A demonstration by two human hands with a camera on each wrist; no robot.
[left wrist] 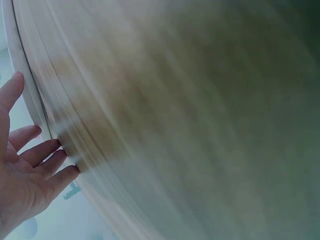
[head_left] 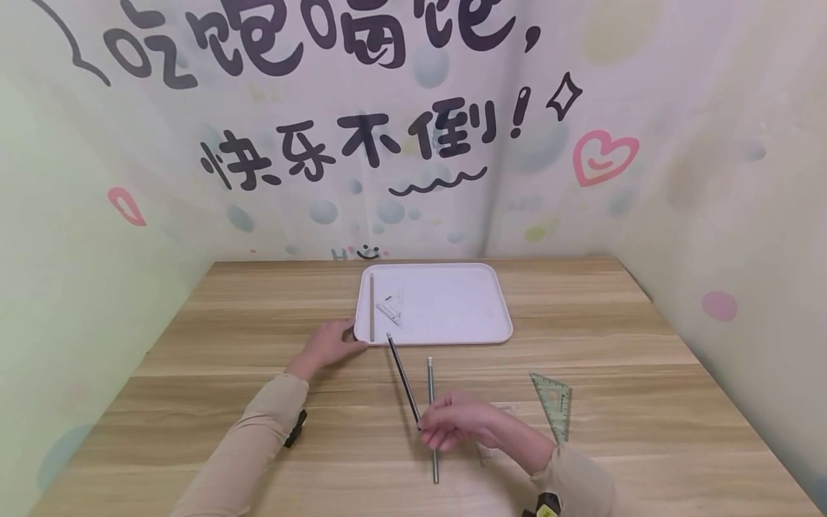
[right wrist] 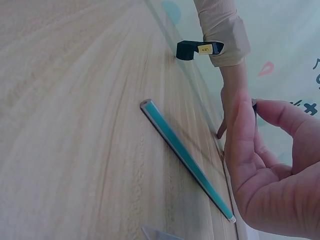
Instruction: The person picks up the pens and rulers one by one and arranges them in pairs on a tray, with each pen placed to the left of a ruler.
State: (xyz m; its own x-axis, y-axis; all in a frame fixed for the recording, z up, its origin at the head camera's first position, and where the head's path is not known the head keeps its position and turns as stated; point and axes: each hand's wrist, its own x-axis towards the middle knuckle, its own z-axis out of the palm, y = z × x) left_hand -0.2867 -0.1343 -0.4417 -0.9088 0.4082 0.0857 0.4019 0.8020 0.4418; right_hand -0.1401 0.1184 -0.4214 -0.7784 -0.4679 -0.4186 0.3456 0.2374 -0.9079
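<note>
The right hand [head_left: 460, 421] pinched a dark pencil [head_left: 403, 380] near its lower end, above the middle of the counter [head_left: 652, 416]. The left hand [head_left: 328, 348] was not clenched; its extended fingers rested against the near-left corner of a white tray [head_left: 452, 305], which lay by the counter's far edge. With so little of the pencil gripped, it could well pivot or slip if the fingertips loosened; carried low, its raised end might catch the tray's near rim. A push from the left hand might slide the tray and set the brown pencil [head_left: 371, 309] and clear set square [head_left: 392, 307] inside it drifting.

The held pencil looked slim, straight and dark, with a pale tip reaching the tray's near edge; its lower end was hidden by the fingers. Beneath the right hand, a green pencil [head_left: 431, 380] pointed towards the counter's near edge, a green set square [head_left: 557, 400] to its right.
</note>
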